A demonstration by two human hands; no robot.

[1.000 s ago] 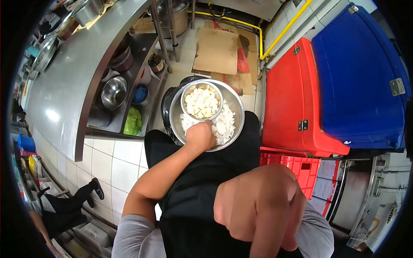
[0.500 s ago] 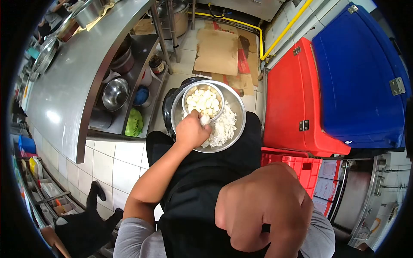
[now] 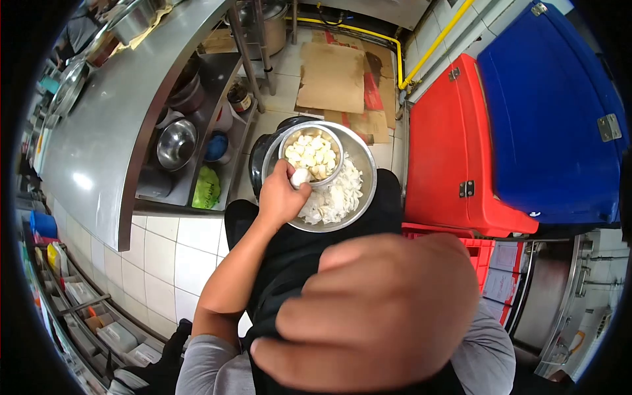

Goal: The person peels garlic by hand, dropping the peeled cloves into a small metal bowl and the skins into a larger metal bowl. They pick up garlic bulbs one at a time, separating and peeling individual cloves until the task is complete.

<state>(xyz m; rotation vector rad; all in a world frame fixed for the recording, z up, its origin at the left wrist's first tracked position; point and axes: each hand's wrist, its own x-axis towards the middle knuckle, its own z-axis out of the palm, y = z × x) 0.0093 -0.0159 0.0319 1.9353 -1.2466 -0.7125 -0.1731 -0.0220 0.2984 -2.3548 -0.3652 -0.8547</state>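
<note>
My left hand (image 3: 281, 199) pinches a whitish garlic bulb (image 3: 300, 177) at the near edge of a small steel bowl (image 3: 340, 150). Peeled garlic cloves (image 3: 311, 153) fill much of that bowl. It sits inside a wider steel bowl (image 3: 370, 172) between my knees, beside a heap of white papery garlic skins (image 3: 339, 195). My right hand (image 3: 382, 309) is raised close to the camera, large and blurred, its fingers curled inward. Whatever it may hold is hidden.
A steel table (image 3: 92, 151) with shelves of pots stands on the left. Red (image 3: 444, 151) and blue (image 3: 553, 118) lidded containers are on the right, above a red crate (image 3: 477, 257). Cardboard (image 3: 331, 76) lies on the floor ahead. Another person's dark clothing shows at lower left.
My left hand has turned and shifted slightly left, showing more of the garlic bulb. My right hand has swung left across my lap, its fingers still curled. The other person has moved mostly out of view.
</note>
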